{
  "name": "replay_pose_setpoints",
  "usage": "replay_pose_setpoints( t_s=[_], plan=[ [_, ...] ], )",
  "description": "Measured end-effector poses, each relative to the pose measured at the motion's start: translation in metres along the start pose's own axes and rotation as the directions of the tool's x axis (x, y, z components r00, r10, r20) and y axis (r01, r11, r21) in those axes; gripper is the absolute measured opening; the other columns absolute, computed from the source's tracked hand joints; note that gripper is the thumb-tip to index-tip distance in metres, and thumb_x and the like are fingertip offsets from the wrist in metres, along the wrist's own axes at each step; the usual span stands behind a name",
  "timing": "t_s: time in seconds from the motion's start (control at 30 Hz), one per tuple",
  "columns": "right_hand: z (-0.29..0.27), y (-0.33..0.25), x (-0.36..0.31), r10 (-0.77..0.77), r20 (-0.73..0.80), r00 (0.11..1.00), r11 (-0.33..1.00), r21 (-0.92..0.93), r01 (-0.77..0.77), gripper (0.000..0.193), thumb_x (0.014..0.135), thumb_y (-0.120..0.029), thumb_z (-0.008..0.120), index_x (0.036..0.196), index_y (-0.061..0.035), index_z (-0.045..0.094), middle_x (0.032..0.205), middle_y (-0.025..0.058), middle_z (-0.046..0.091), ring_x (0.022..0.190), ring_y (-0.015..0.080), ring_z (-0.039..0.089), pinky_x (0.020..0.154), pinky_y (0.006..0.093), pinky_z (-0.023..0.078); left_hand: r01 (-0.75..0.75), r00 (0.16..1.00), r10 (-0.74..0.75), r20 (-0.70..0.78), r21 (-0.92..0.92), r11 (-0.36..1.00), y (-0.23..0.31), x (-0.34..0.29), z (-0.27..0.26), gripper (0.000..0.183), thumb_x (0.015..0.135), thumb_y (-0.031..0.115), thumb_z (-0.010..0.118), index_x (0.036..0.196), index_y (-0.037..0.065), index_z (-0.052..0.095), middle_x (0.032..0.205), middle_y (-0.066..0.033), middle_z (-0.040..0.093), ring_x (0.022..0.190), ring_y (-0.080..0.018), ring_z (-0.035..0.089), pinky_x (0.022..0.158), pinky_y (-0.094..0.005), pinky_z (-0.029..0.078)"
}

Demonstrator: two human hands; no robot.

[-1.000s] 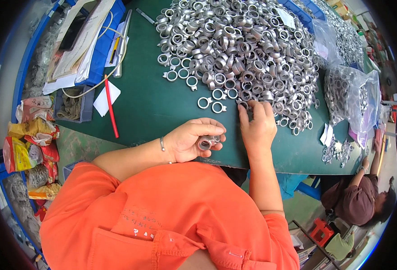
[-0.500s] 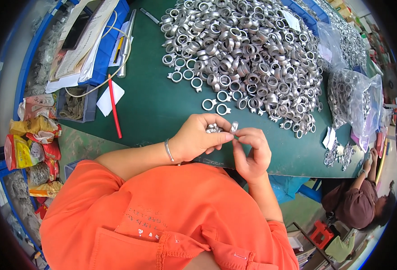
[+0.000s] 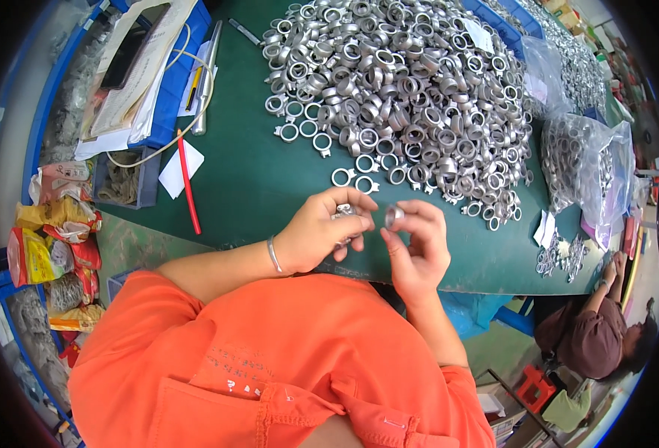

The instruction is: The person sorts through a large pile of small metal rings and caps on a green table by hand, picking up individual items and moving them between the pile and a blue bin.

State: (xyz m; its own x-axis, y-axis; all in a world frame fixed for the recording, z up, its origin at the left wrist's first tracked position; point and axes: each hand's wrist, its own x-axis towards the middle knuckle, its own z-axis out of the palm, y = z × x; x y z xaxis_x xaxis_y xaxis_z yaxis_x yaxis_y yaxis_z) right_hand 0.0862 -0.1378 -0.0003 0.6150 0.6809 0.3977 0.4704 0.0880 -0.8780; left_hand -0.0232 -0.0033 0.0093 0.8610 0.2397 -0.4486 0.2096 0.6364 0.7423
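Observation:
Between the thumb and fingers of my right hand (image 3: 421,243) is a small silver metal ring (image 3: 394,216), tilted and slightly blurred. Beside it, my left hand (image 3: 329,228) is curled around several small metal rings (image 3: 344,213); fingers hide part of them. The hands are a little apart, above the near edge of the green table (image 3: 255,179). Just beyond them lies a large heap of silver metal rings with small lugs (image 3: 411,97). A few loose rings (image 3: 342,177) lie at the heap's near side.
A red pencil-like stick (image 3: 188,183) and white paper lie left. Blue bins (image 3: 166,82) hold papers and a phone. At right stand a clear plastic bag of rings (image 3: 568,160) and small metal parts (image 3: 561,257). Another person (image 3: 591,336) sits at far right.
My right hand has drawn away from my left, carrying a ring with it. The left hand keeps its handful in nearly the same place.

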Motion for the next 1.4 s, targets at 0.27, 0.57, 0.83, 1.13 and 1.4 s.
replay_pose_setpoints(
  t_s=[0.27, 0.57, 0.83, 1.13, 1.4],
  plan=[
    [0.002, 0.022, 0.037, -0.195, 0.048, 0.98, 0.821, -0.539, 0.189, 0.012, 0.069, 0.001, 0.066, 0.079, -0.0038, 0.062, 0.08, 0.0081, 0.057, 0.073, 0.0255, 0.053, 0.065, 0.0357, 0.041, 0.332, 0.94, -0.271, 0.206, -0.388, 0.86, -0.007, 0.003, -0.015, 0.018, 0.088, 0.019, 0.054, 0.096, 0.003, 0.059, 0.087, -0.0115, 0.063, 0.069, -0.0177, 0.064, 0.041, -0.023, 0.044],
    [-0.005, 0.015, 0.023, 0.085, 0.136, 0.987, 0.987, -0.149, -0.064, 0.016, 0.067, -0.002, 0.073, 0.078, -0.0033, 0.062, 0.073, 0.006, 0.058, 0.066, 0.0211, 0.054, 0.06, 0.0296, 0.042, 0.116, 0.993, -0.12, -0.013, -0.165, 0.98, 0.002, 0.001, -0.011, 0.014, 0.083, 0.014, 0.063, 0.089, 0.001, 0.061, 0.082, -0.0091, 0.061, 0.064, -0.0123, 0.06, 0.041, -0.0199, 0.041],
    [-0.005, 0.007, 0.014, -0.261, 0.206, 0.943, 0.926, -0.223, 0.305, 0.012, 0.074, 0.007, 0.062, 0.083, -0.001, 0.061, 0.082, 0.0104, 0.061, 0.068, 0.0199, 0.058, 0.06, 0.0275, 0.047, -0.317, 0.942, 0.332, 0.053, 0.468, 0.825, 0.007, 0.001, -0.004, 0.01, 0.075, 0.007, 0.068, 0.084, 0.003, 0.068, 0.083, -0.0022, 0.061, 0.068, -0.0104, 0.057, 0.055, -0.0212, 0.046],
    [-0.006, -0.001, 0.009, 0.51, 0.304, 0.804, 0.663, 0.456, -0.593, 0.018, 0.091, -0.008, 0.052, 0.103, 0.0044, 0.056, 0.079, 0.0086, 0.062, 0.068, 0.0128, 0.059, 0.06, 0.0234, 0.049, -0.516, 0.832, 0.534, 0.151, 0.568, 0.642, -0.006, 0.001, -0.004, 0.012, 0.07, -0.001, 0.068, 0.081, 0.003, 0.066, 0.084, -0.0049, 0.061, 0.077, -0.0143, 0.059, 0.068, -0.0255, 0.048],
    [-0.008, 0.009, 0.016, 0.474, 0.218, 0.853, 0.386, 0.819, -0.424, 0.023, 0.076, 0.008, 0.054, 0.097, -0.0006, 0.054, 0.098, 0.0124, 0.055, 0.088, 0.021, 0.059, 0.064, 0.03, 0.051, 0.091, 0.996, -0.093, -0.015, -0.119, 0.989, 0.0, -0.008, -0.019, 0.012, 0.082, 0.007, 0.06, 0.091, 0.001, 0.055, 0.083, -0.0067, 0.06, 0.065, -0.0108, 0.058, 0.041, -0.0183, 0.04]
  ],
)
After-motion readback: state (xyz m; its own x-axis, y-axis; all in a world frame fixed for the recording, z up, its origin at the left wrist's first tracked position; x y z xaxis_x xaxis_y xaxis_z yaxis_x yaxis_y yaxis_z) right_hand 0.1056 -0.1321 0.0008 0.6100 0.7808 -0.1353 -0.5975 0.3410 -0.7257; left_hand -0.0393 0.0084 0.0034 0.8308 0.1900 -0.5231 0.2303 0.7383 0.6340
